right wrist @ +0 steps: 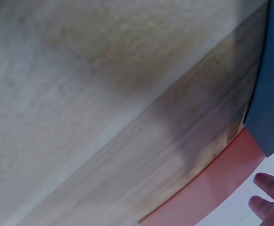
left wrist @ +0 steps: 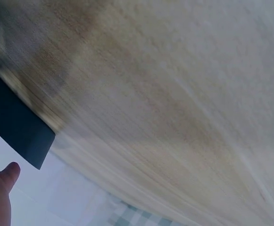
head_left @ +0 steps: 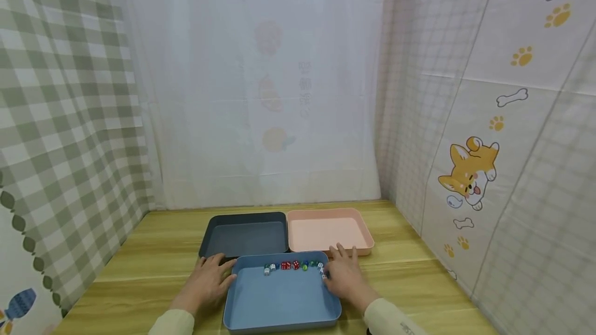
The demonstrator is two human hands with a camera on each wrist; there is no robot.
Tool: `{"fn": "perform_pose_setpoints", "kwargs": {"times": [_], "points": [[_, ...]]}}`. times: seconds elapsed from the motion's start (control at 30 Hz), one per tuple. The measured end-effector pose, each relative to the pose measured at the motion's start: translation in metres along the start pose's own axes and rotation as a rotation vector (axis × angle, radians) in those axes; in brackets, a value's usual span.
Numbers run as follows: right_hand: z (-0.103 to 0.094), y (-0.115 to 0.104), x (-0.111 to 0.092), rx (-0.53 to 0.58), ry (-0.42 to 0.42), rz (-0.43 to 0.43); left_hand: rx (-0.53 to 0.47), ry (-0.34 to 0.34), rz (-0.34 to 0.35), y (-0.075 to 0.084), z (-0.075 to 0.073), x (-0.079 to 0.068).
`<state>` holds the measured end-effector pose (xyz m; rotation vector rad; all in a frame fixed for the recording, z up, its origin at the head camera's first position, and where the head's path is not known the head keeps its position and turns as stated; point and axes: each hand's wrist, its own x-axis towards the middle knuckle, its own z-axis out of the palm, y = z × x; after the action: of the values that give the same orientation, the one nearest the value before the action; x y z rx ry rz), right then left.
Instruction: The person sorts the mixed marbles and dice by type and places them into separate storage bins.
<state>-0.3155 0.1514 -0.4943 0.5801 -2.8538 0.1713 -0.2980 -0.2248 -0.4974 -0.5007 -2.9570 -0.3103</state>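
Note:
A blue tray (head_left: 285,299) lies at the front of the table, with several small dice in a rough row along its far inner wall. Among them are red dice (head_left: 286,265), a white die (head_left: 267,271) and a yellow-green die (head_left: 304,267). My left hand (head_left: 205,283) is at the tray's left rim, fingers loosely extended. Across from it, my right hand (head_left: 345,275) reaches over the right rim near the far corner, its thumb side inside, close to the white dice there. In the right wrist view, fingers (right wrist: 269,186) appear beside the blue tray's corner.
Behind the blue tray, a dark grey tray (head_left: 247,237) stands at left and a pink tray (head_left: 328,229) at right, side by side. All rest on a wood-patterned table (head_left: 139,268). Checked cloth (head_left: 70,92) hangs left, white curtain (head_left: 261,92) at the back.

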Motion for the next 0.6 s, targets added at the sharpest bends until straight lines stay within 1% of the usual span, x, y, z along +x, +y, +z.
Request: {"fn": "perform_pose_setpoints", "kwargs": {"times": [0.13,0.3,0.6], "points": [[0.0004,-0.0024,0.0003,-0.017,0.004,-0.002,0.0,0.004,-0.005,0.0007,-0.0002,-0.0005],[0.0004,-0.0037,0.0008,0.012,0.022,-0.015,-0.003,0.016,-0.002,0.0009,0.0001,-0.0009],[-0.0003,-0.0022,0.0036,0.057,0.029,-0.017,-0.009,0.03,0.002,0.0015,0.0006,-0.0017]]}}
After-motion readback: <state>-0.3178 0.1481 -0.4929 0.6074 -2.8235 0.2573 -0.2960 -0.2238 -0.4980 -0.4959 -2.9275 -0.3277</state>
